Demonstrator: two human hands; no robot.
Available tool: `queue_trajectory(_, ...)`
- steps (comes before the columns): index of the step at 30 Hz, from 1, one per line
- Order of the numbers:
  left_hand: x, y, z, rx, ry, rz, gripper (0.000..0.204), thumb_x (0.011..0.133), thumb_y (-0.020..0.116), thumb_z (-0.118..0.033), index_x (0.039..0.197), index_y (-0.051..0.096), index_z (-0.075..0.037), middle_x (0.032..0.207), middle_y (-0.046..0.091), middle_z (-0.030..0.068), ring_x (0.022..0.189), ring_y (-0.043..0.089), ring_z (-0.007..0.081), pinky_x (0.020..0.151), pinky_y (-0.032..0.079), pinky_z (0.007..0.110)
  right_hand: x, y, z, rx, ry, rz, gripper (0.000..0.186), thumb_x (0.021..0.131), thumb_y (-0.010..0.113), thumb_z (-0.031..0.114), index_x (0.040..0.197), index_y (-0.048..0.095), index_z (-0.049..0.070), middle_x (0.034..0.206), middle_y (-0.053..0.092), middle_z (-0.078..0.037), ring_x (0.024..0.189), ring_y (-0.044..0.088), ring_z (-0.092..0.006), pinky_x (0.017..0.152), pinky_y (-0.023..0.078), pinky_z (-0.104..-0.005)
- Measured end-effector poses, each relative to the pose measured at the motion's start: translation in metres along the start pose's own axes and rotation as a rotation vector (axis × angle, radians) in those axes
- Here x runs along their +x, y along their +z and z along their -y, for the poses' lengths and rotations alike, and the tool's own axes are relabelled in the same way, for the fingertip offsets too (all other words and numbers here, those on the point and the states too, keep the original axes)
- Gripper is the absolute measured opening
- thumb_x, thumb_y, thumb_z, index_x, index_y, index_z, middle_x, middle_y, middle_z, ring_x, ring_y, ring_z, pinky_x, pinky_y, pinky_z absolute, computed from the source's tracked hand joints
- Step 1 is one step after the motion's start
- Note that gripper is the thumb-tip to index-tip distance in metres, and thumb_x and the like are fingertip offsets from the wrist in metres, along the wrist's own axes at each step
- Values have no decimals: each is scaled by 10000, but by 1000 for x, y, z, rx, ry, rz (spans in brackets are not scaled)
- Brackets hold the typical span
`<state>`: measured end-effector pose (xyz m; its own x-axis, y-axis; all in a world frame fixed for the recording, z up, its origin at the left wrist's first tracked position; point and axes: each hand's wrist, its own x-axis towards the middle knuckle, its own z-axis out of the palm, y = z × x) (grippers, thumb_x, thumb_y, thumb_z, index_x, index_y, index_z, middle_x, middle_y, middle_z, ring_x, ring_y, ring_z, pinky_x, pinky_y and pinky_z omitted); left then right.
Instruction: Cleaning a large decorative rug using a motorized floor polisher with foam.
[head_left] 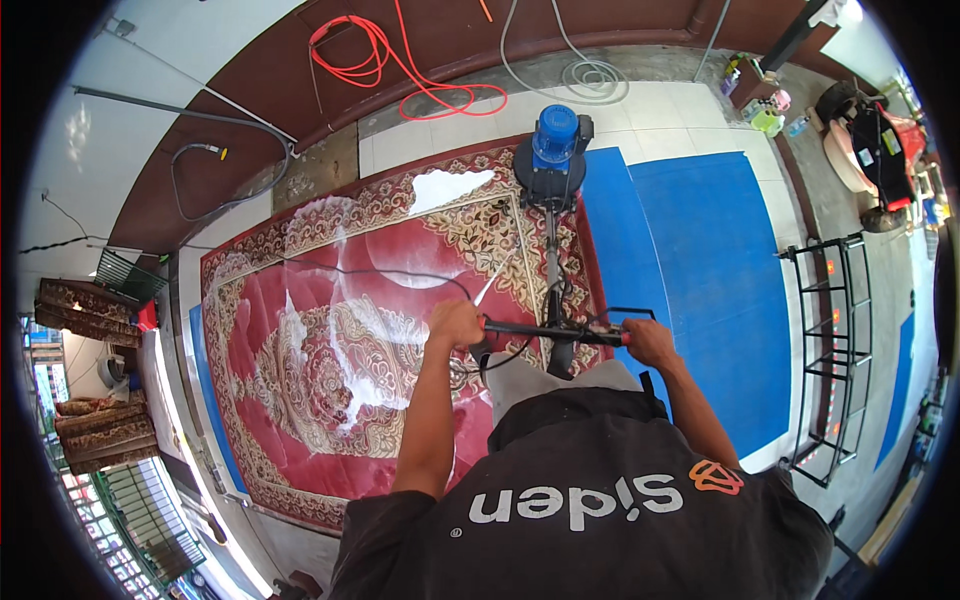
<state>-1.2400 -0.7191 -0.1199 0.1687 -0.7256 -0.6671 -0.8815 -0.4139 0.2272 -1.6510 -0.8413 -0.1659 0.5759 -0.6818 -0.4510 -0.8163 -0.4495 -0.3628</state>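
Clearly, the left hand (457,325) is gripping the left end of the handlebar (550,331), the right hand (650,342) is gripping its right end (fingers likewise curled round it), and the floor machine (556,140) is resting on the red carpet (320,375), far right, white foam (450,190) lying leftward.

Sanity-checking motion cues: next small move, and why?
Probably ease the floor machine leftward: the left hand and right hand grip its handlebar, its base sits by the rug's far right corner, and white foam lies just left.
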Motion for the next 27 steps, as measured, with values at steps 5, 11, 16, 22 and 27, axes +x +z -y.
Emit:
queue_trajectory(5,57,-1,-1,57,58,-184,232,721,674,-211,855,823,-93,894,778,201,902,759,393,852,588,472,48,-12,-26,-72,0,-39,182,896,635,160,1054,723,149,991,764,-172,978,729,-408,805,571,-553)
queue_trajectory(11,76,-2,17,-9,41,-208,256,731,669,-211,883,822,-73,953,781,215,950,757,390,869,595,474,94,-36,-17,-160,-49,-33,189,865,657,154,1042,724,161,970,769,-158,969,730,-405,809,572,-544)
queue_trajectory(16,59,-35,40,-44,10,-194,258,720,675,-206,899,828,-99,953,788,194,944,762,380,859,596,472,123,-52,13,-188,-75,-1,209,839,671,149,1041,722,167,973,767,-153,974,728,-402,812,574,-535)
queue_trajectory(22,37,-60,94,-115,-7,-258,235,679,667,-215,834,819,-125,926,783,195,933,762,383,830,597,472,156,-68,69,-159,-176,52,255,782,743,173,1036,723,171,980,764,-136,982,718,-401,824,565,-531)
queue_trajectory(27,7,-87,133,-46,-74,-275,242,659,672,-209,831,821,-129,930,782,198,921,762,383,830,598,478,178,-95,122,-145,-325,22,295,758,746,164,1052,723,164,993,765,-137,983,709,-409,813,568,-538)
